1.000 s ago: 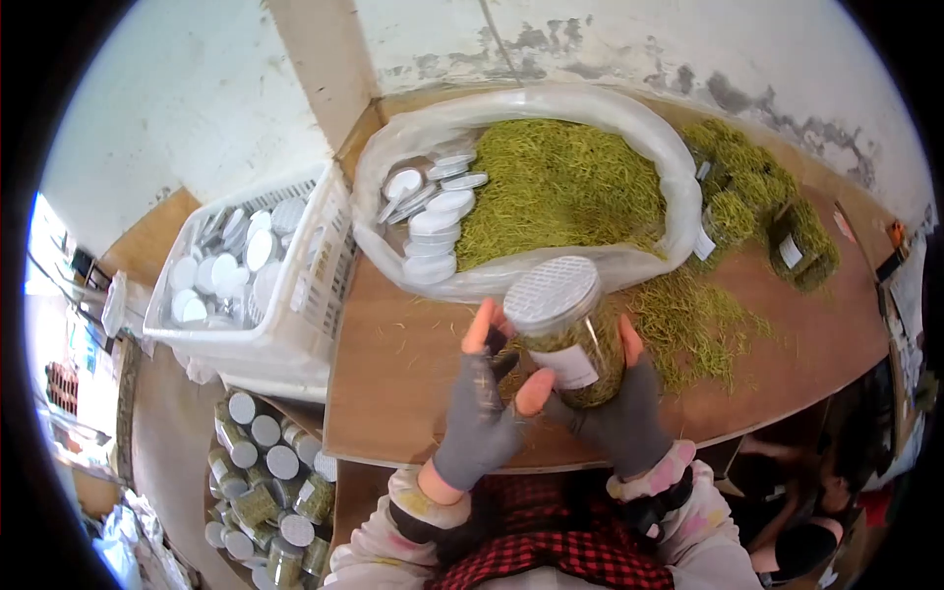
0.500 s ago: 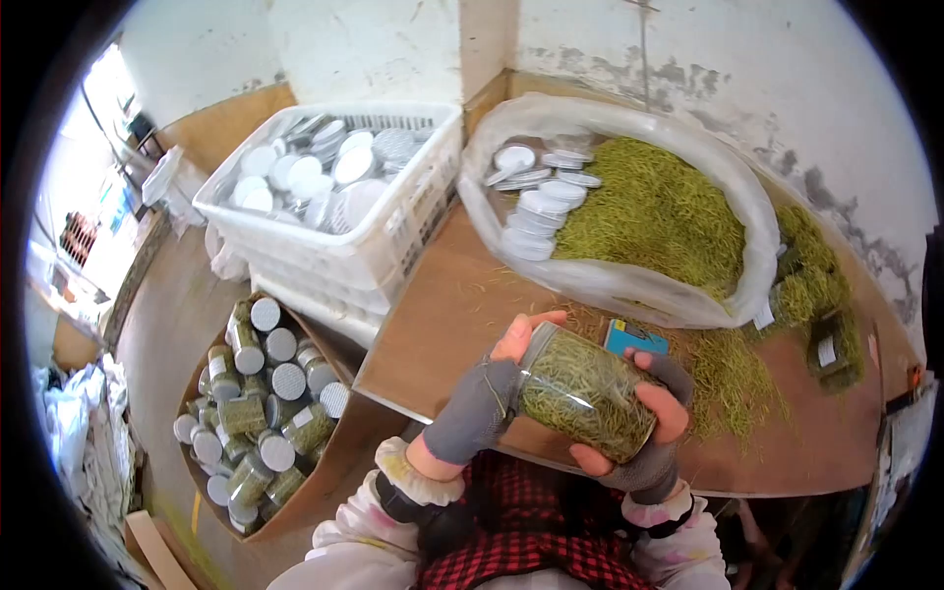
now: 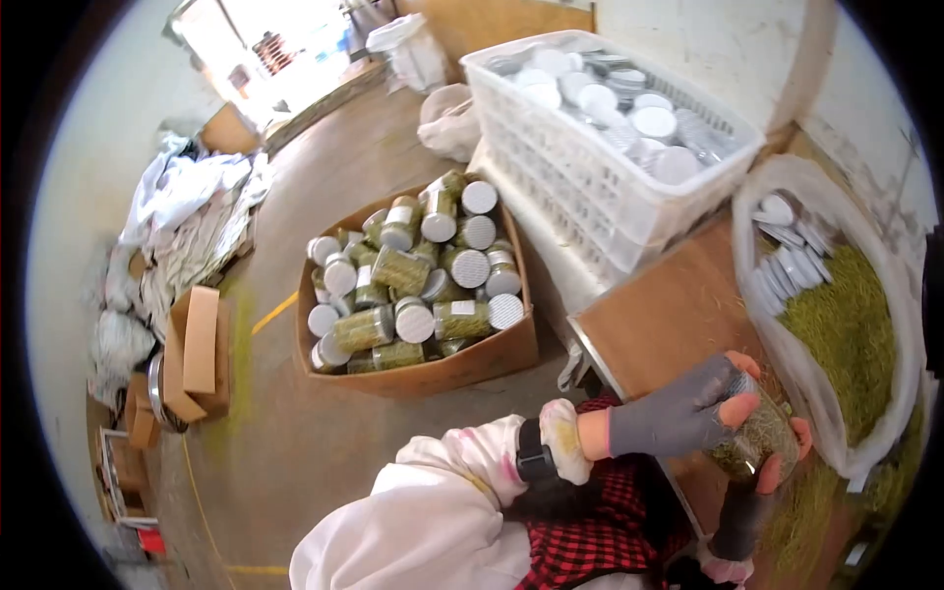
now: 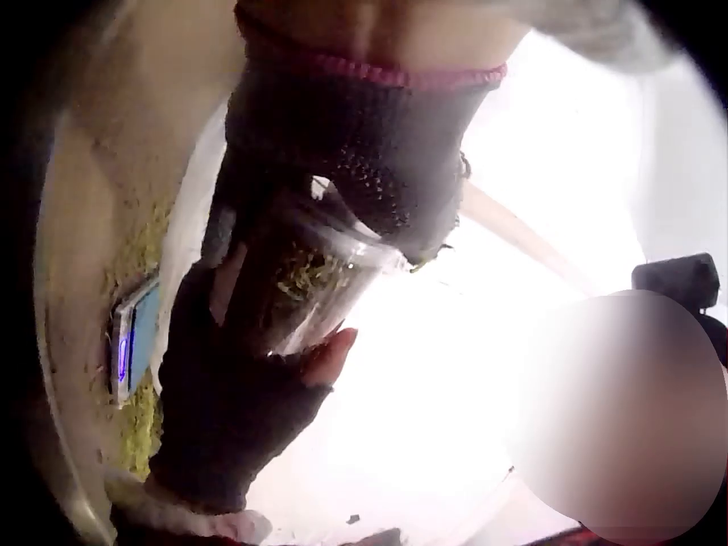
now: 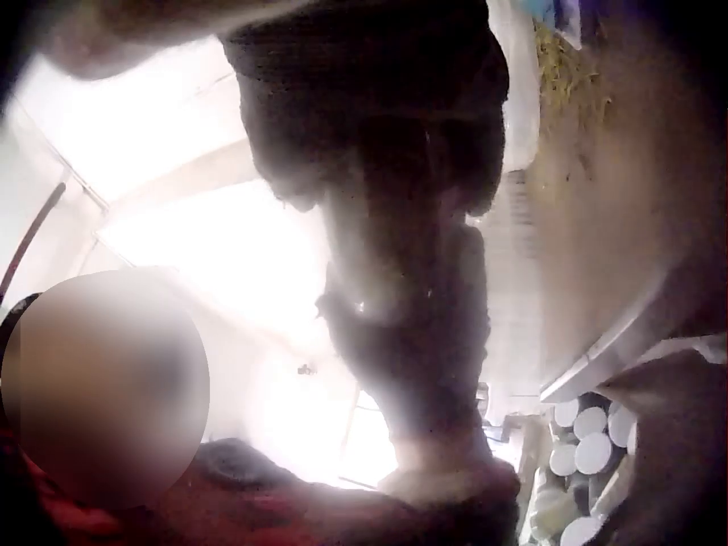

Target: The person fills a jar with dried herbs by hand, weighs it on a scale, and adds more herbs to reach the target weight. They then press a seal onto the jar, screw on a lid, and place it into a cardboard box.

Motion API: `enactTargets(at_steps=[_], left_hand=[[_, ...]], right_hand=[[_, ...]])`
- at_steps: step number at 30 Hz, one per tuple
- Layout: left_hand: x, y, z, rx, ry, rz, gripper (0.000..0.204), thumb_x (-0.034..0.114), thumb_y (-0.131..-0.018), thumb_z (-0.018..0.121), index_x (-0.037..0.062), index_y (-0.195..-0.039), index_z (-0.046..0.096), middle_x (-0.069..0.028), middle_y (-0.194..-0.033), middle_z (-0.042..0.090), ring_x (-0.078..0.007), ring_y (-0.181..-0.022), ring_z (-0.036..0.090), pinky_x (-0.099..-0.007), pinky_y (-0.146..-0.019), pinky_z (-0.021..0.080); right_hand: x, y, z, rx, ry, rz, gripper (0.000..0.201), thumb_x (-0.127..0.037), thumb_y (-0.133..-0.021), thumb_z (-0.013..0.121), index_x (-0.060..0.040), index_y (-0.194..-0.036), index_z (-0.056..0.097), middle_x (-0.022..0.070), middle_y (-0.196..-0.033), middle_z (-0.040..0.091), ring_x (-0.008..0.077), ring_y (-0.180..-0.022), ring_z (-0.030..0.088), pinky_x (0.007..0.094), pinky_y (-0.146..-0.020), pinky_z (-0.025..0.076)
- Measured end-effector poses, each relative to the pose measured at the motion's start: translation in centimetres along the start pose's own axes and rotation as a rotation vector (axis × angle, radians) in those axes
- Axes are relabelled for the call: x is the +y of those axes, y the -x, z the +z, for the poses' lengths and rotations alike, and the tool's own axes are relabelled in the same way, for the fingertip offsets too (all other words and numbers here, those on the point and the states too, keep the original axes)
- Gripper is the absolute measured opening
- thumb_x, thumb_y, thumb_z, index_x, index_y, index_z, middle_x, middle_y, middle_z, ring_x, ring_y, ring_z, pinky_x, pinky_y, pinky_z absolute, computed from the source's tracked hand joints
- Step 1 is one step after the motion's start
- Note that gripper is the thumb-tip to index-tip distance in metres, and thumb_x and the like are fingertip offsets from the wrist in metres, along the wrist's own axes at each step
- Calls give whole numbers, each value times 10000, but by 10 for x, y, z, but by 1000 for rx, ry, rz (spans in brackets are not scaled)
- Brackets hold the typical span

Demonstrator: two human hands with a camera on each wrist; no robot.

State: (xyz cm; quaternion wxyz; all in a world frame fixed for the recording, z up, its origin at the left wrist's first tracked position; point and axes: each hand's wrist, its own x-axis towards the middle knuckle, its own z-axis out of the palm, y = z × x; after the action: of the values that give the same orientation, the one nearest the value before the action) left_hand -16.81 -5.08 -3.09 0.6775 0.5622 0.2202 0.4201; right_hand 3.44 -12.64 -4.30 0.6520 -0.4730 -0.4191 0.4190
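At the table's near edge, on the right of the head view, both hands hold a clear jar [image 3: 765,431] of dried green strands. The left hand [image 3: 683,408], in a grey fingerless glove, grips the jar's lid end. From below, the right hand [image 3: 745,516], gloved alike, curls its fingers round the other end. In the left wrist view the jar [image 4: 305,273] lies between the left hand [image 4: 353,142] above and the right hand [image 4: 245,393] below. The right wrist view is dark, with the right hand [image 5: 370,85] at its top.
A cardboard box [image 3: 433,379] full of lidded jars stands on the floor. Behind it a white plastic crate [image 3: 580,182] holds white lids. On the table [image 3: 649,324], an open plastic bag [image 3: 752,211] contains green strands and stacked lids. A flat blue item [image 4: 142,336] lies beyond the hands.
The head view has swung left, bringing the box of jars to the middle. The jar has tipped from upright onto its side, and the left hand has moved over its lid end.
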Motion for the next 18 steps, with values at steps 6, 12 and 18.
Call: enactTargets(at_steps=[6, 12, 18], left_hand=[[3, 57, -53, 30, 268, -196, 780, 316, -1007, 730, 78, -1622, 314, -79, -1317, 571, -152, -1191, 542, -310, -985, 471], [36, 159, -141, 685, 12, -138, 770, 282, -945, 781, 101, -1583, 390, -106, -1257, 598, -187, -1030, 629, -328, -828, 556], [50, 274, -261, 1574, -239, 111, 450, 217, -929, 800, 54, -1290, 587, -104, -1146, 671, -161, -900, 668, -316, -678, 580]], right_hand=[[-8, 1, 33, -252, 100, 39, 814, -538, -921, 681, -55, -1507, 389, 154, -1458, 464, 280, -1367, 477, 449, -1157, 372], [-16, 3, -23, -516, 332, 353, 490, -331, -939, 695, -12, -1292, 581, 94, -1165, 617, 189, -1074, 603, 343, -941, 499], [-55, 17, -47, -601, 671, 668, 187, -198, -1082, 593, -67, -1197, 662, 73, -1165, 655, 167, -1054, 588, 327, -965, 468]])
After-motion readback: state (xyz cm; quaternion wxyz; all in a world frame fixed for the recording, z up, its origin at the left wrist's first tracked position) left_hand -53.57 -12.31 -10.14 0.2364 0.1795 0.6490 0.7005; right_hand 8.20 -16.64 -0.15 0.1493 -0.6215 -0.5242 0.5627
